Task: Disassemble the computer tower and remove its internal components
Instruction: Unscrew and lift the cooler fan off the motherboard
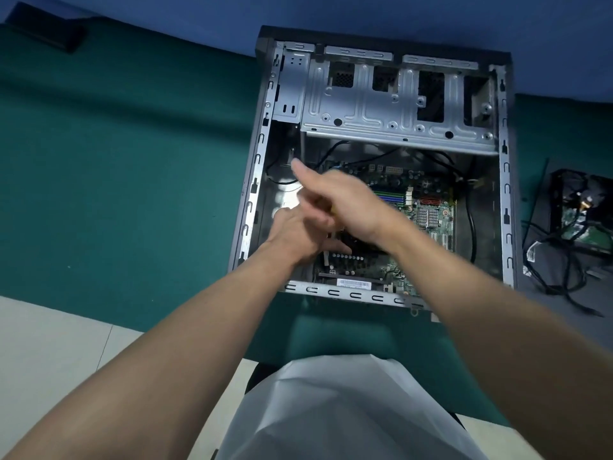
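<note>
The computer tower (262,161) lies on its side on the green table (132,161), with its open side facing up and its far end against a blue wall. Inside, the green motherboard (428,207) covers the floor of the case. A bare metal drive cage (381,104) spans the far end, and black cables (471,220) loop along the right wall.

Both hands reach into the near left part of the case, above the motherboard's left half. The left hand (295,234) is low by the left wall. Its fingers are hidden under the other hand, so it cannot be told whether they grip anything.

The right hand (345,204) crosses over the left hand and is blurred. One of its fingers (298,167) points straight toward the far left corner while the others curl inward. Whether they hold anything cannot be told.

Well apart on the table, to the right of the tower, sits a removed part (583,220) with a green board and a tangle of loose wires (557,280). A dark flat object (46,31) lies at the table's far left. A white garment (341,410) fills the bottom of the view, over a pale floor (49,343).
</note>
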### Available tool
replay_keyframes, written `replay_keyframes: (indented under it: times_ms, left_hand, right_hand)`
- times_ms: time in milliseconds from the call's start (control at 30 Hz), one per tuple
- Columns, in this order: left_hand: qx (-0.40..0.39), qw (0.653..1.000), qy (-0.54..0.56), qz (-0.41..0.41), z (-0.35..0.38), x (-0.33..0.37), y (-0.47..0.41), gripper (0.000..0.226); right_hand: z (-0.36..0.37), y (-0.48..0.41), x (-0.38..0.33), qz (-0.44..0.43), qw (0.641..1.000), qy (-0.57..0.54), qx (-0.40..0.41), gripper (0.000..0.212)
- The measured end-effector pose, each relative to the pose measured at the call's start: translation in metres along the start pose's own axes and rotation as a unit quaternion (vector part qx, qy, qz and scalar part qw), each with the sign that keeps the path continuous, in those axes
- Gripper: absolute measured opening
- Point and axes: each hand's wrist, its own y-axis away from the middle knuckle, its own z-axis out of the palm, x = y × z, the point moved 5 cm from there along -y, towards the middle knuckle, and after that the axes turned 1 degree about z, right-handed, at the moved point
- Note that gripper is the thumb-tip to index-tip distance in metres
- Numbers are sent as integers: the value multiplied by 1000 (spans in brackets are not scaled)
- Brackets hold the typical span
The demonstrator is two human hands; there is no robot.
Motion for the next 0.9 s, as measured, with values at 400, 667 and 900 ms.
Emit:
replay_keyframes:
  times_ms: [400, 667, 900]
  left_hand:
    - [-34, 983, -180, 3, -1, 3, 1, 16]
    - [-90, 963, -247, 63, 8, 0, -6, 85]
    - [-83, 957, -267, 74, 9, 1, -8, 94]
  right_hand:
    - [1, 8, 14, -75, 935, -134, 321, 59]
    - [-50, 2, 28, 91, 915, 305, 248, 49]
    - [-55, 5, 27, 160, 867, 471, 31, 41]
